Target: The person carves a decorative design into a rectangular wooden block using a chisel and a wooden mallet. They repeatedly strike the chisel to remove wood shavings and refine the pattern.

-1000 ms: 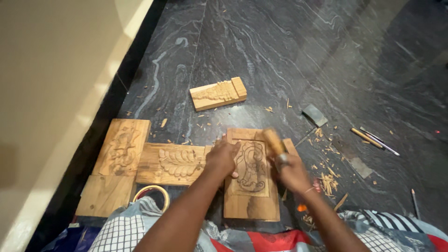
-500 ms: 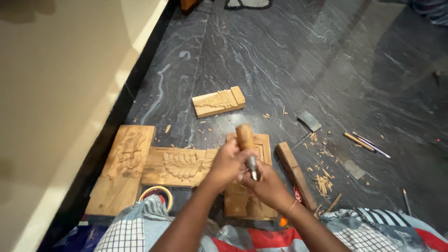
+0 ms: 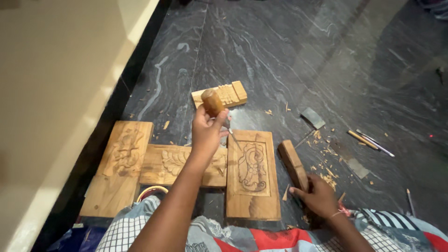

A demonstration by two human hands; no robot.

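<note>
left hand (image 3: 207, 133): fingers clenched on chisel (image 3: 215, 106), raised at frame centre | right hand (image 3: 319, 197): fingers grasping wooden block (image 3: 293, 164), lower right | carved panel (image 3: 252, 173), floor, lower centre: motif cut, surround plain, unfinished by appearance

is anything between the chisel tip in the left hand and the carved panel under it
Nothing visible. The left hand holds the wooden-handled metal chisel above the upright rectangular carved wooden panel, its blade angled down toward the panel's top edge. The right hand rests off to the side on the plain wooden mallet block.
</note>
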